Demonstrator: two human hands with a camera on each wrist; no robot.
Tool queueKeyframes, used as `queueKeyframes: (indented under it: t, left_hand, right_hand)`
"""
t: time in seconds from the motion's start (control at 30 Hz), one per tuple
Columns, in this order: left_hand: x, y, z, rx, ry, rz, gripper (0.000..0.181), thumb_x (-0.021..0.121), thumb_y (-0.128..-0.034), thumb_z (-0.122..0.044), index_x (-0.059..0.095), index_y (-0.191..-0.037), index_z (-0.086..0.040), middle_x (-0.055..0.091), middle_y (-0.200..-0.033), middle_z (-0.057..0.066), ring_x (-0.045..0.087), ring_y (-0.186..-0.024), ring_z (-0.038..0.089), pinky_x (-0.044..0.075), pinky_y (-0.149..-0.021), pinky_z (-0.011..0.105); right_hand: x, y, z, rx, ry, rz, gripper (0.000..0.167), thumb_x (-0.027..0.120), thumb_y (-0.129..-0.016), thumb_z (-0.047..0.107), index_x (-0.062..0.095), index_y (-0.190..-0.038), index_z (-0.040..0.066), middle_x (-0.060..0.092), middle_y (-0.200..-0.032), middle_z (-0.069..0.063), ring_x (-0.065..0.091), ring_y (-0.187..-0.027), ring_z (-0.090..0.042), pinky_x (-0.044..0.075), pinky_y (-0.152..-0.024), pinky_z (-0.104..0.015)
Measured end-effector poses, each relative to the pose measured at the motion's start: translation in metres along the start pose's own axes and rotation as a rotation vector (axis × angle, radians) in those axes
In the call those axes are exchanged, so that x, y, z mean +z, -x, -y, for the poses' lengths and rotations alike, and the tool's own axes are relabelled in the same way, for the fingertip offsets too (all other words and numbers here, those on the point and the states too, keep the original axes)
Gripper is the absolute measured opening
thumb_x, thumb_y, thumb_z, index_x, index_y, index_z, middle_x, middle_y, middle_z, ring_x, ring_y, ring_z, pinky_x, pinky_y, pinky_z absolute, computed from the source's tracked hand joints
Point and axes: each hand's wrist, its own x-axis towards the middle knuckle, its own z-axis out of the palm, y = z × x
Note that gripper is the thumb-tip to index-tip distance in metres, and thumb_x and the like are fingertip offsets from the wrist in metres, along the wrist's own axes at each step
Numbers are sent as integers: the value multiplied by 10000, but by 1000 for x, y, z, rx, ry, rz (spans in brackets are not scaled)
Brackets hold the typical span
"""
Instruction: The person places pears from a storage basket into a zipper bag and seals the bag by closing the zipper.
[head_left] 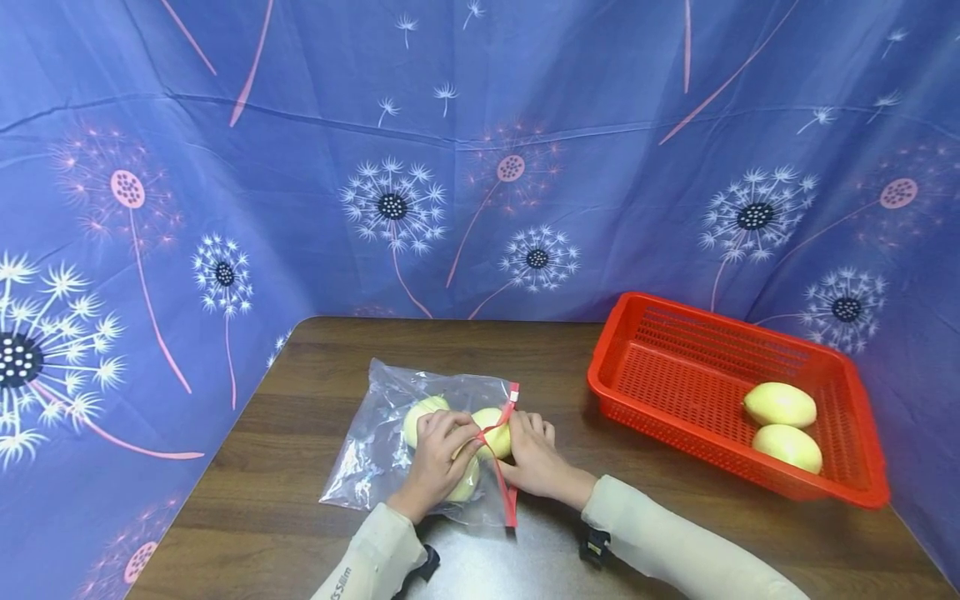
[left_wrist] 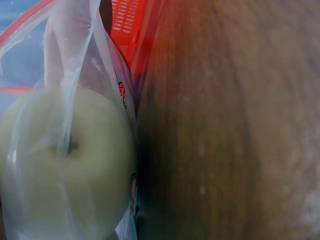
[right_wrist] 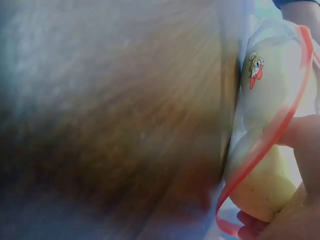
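Observation:
A clear zip bag (head_left: 356,467) with a red zip edge (head_left: 512,398) lies on the table, its mouth toward the right. Inside are two pale yellow-green fruits, an upper fruit (head_left: 422,415) and a lower fruit (head_left: 466,483). My left hand (head_left: 437,460) pinches the bag's edge at the mouth. My right hand (head_left: 542,465) holds another yellow fruit (head_left: 492,429) in the opening, thumb and fingers around it. In the left wrist view, one fruit (left_wrist: 75,165) with a stem hollow shows through the plastic. The red strip (right_wrist: 270,135) crosses the fruit in the right wrist view.
A red perforated basket (head_left: 675,429) stands at the right of the brown wooden table (head_left: 292,417). Two yellow fruits (head_left: 782,406) lie at its right end. A blue dandelion-print cloth (head_left: 465,225) hangs behind the table and along its sides.

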Motion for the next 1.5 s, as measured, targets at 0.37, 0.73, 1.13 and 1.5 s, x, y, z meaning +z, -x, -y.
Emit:
queueKeyframes:
  t: [0.37,0.73,1.13,1.5]
  left_hand:
    - [0,0,0,-4,3,-9,340,478,-1043,-385,674,-893,-152,637,-931,1,585,-874,194,329,-780,405]
    - [0,0,0,-19,-7,-20,334,478,-1040,-391,673,-909,-154,631,-925,-2,588,-864,194,330,-787,409]
    - [0,0,0,-19,-14,-31,331,472,-1039,-396,661,-903,-160,624,-924,-5,590,-855,194,321,-787,410]
    - [-1,-1,-1,-22,-23,-38,339,471,-1037,-403,661,-896,-159,628,-920,-1,593,-857,196,327,-791,416]
  right_hand:
    - [-1,0,1,-18,-13,92,462,711,-780,212,507,-1133,-6,524,-1063,-126,422,-1043,-330,318,-876,-551]
    - [-15,3,2,-78,-7,246,685,685,-836,219,426,-1394,-82,548,-1336,-200,423,-1118,-358,306,-887,-567]
    - [-24,6,-1,-143,-5,310,696,679,-851,186,403,-1433,-77,541,-1375,-178,429,-1146,-336,303,-891,-533]
    - [-46,4,-2,-168,43,364,628,705,-867,234,473,-1400,-4,538,-1383,-120,444,-1170,-301,318,-904,-509]
